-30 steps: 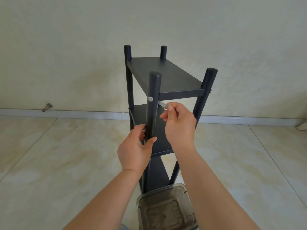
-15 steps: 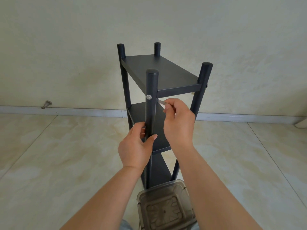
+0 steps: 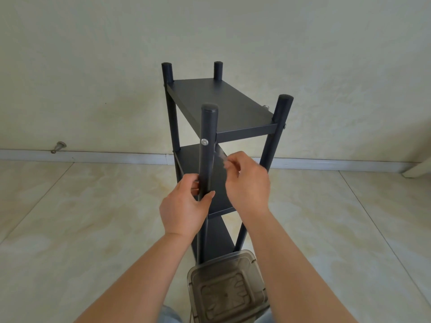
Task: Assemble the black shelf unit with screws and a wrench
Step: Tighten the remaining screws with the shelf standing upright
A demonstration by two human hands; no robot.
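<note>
The fingers (image 3: 231, 163) of the right hand (image 3: 248, 183) pinch a small silvery wrench (image 3: 221, 155), blurred, its far end reaching toward the near left post (image 3: 207, 155) just below the top shelf (image 3: 221, 103). The blur hides whether that end touches the post. The left hand (image 3: 183, 212) grips the same post lower down, thumb on the near side, the other fingers wrapped around behind it.

A round silver screw (image 3: 204, 141) sits in the post, level with the front edge of the top shelf and just up and left of the wrench. On the near right post (image 3: 275, 141) a second screw head (image 3: 284, 126) pokes out at the shelf edge, and a small silver fitting (image 3: 265, 107) shows on the right side of the shelf further back.

The black shelf unit (image 3: 245, 132) stands upright on the floor (image 3: 93, 217), close to the wall (image 3: 116, 66), with four round posts rising above the top shelf. Two lower shelves show beneath it, partly hidden by the hands.

Right in front of the person, at the foot of the unit, sits a smoky clear plastic box (image 3: 227, 292) with its lid on. No writing or brand can be read on it or on the shelf.

The floor is pale marbled tile. A white skirting board (image 3: 105, 156) runs along the foot of the wall, and a metal door stop (image 3: 58, 146) sticks out from it off to the left.
</note>
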